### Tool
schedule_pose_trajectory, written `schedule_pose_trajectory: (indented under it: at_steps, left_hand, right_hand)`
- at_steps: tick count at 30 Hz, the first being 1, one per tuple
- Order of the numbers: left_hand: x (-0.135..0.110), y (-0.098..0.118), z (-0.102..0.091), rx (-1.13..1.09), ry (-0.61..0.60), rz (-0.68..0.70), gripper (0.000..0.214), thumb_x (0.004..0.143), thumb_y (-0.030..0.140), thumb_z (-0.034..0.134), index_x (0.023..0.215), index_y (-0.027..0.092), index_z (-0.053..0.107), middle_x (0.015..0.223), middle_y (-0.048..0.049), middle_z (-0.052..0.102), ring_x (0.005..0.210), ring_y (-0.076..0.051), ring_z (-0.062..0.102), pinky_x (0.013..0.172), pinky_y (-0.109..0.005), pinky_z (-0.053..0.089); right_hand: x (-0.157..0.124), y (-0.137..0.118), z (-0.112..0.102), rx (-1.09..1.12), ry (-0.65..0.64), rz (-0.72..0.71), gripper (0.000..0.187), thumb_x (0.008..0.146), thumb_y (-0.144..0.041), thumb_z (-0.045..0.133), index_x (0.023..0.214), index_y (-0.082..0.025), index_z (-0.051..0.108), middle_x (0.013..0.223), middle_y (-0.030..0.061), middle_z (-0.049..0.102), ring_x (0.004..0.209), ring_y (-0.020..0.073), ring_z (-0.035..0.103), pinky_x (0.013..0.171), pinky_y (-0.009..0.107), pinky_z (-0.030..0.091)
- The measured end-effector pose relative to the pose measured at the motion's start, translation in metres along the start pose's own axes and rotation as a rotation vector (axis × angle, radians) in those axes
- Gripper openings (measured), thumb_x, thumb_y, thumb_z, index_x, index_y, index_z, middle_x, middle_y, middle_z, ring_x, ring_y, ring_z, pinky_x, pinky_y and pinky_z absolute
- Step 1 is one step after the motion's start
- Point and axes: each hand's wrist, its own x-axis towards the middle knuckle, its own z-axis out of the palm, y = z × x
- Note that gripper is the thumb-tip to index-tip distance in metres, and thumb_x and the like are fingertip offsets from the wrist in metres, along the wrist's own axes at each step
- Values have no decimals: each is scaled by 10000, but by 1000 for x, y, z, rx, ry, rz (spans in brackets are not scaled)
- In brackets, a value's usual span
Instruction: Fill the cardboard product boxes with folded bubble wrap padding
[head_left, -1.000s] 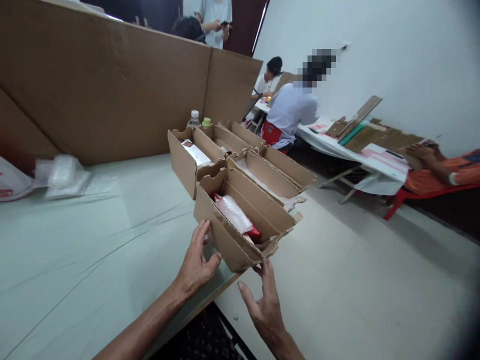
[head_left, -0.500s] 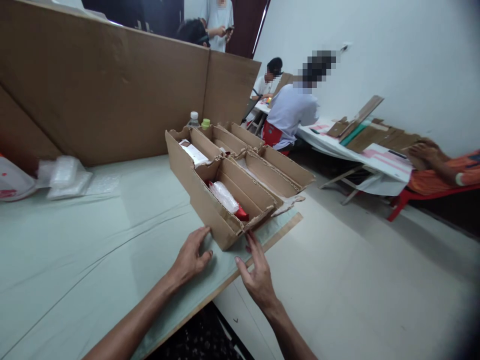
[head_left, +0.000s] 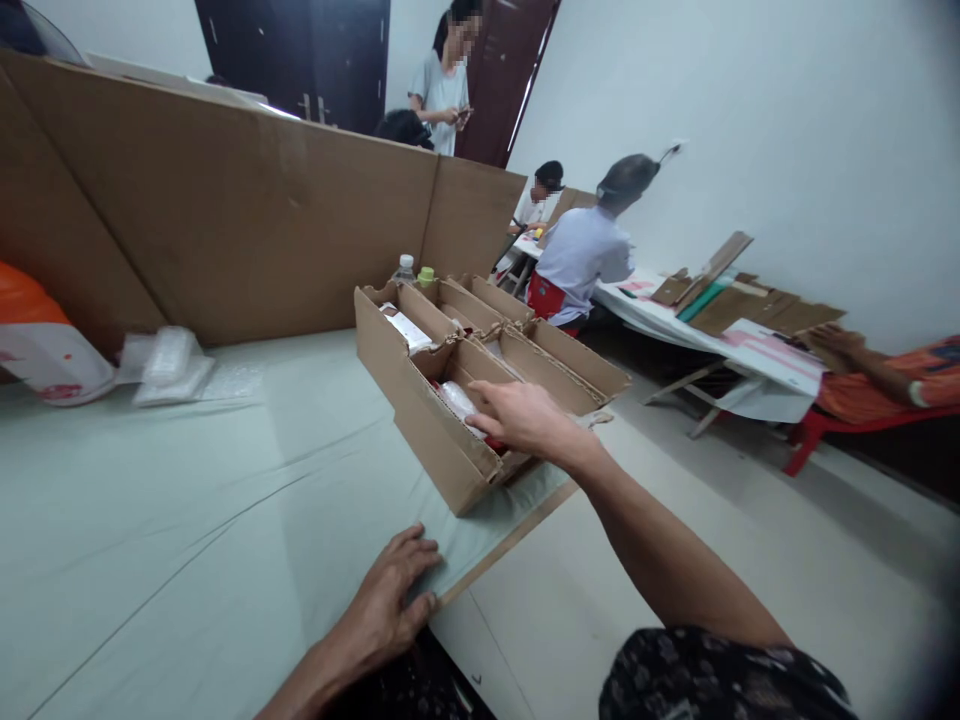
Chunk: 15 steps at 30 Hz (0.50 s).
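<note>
A row of open cardboard boxes point(head_left: 420, 410) stands on the pale green table point(head_left: 187, 500) near its right edge. The nearest box holds a clear plastic packet point(head_left: 454, 398) over something red. My right hand point(head_left: 525, 418) reaches into that box from above, its fingers curled down over the packet; whether they grip it is hidden. My left hand point(head_left: 390, 600) lies flat on the table's front edge, fingers spread, holding nothing. A farther box contains a white carton point(head_left: 407, 328).
A tall cardboard wall point(head_left: 225, 210) backs the table. Clear plastic bags point(head_left: 169, 360) and an orange-white bag point(head_left: 45, 345) lie at far left. Two bottles point(head_left: 405, 268) stand behind the boxes. Other people sit at a table point(head_left: 705, 310) on the right; one stands by the door.
The nearest box, earlier lifted off the edge, now rests on the table. My right hand rose from the box's end into it. My left hand slid back to the table edge.
</note>
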Motion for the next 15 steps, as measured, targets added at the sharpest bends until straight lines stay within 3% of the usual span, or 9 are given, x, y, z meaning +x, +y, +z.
schedule_pose_trajectory:
  at_steps: [2,4,7,9,11,13,15]
  left_hand:
    - [3,10,-12,-35,9,-79,424,794,239,611,1202,198,722,1282,-148,705,1320,-355,562,1099,-558,450]
    - [6,25,-28,-75,65,-167,372,794,242,603,1135,209,748,1190,-133,742,1138,-326,671,1005,-511,523]
    - [15,54,-55,-185,235,-227,327,828,338,644,1116,220,745,1132,-120,754,1042,-291,696,950,-459,549]
    - [23,75,-69,-334,351,-216,465,804,406,716,1228,218,691,1228,-131,721,1123,-295,670,976,-451,537]
    - [32,93,-77,-548,418,-179,661,761,454,778,1349,207,605,1343,-149,660,1222,-314,623,987,-448,533]
    - [40,107,-81,-740,457,-168,728,740,509,794,1356,178,592,1304,-156,674,1205,-326,626,953,-438,544]
    - [44,113,-81,-841,519,-225,659,727,548,793,1230,141,669,1111,-133,732,1042,-297,677,861,-400,559]
  right_hand:
    - [21,-1,2,-104,-135,-26,348,918,-305,636,1228,-150,664,1049,163,774,986,310,732,775,338,513]
    - [28,2,4,-93,-126,-50,346,906,-228,621,1244,-168,662,1058,139,773,991,280,726,772,305,491]
    - [10,4,-1,91,129,-12,364,913,-193,582,1270,-186,653,1011,78,773,919,225,717,762,280,479]
    - [-13,-3,-8,276,373,-31,350,921,-227,586,1262,-190,655,968,45,763,846,193,701,761,276,489]
    - [-35,-18,-16,440,480,-194,319,932,-264,597,1239,-211,666,967,22,758,819,167,688,777,270,506]
    - [-46,-34,-23,541,386,-469,268,948,-314,608,1191,-235,690,978,4,765,847,154,692,818,265,521]
    - [-39,-41,-30,609,278,-627,240,961,-369,617,1135,-235,714,1002,-1,773,905,149,703,868,265,523]
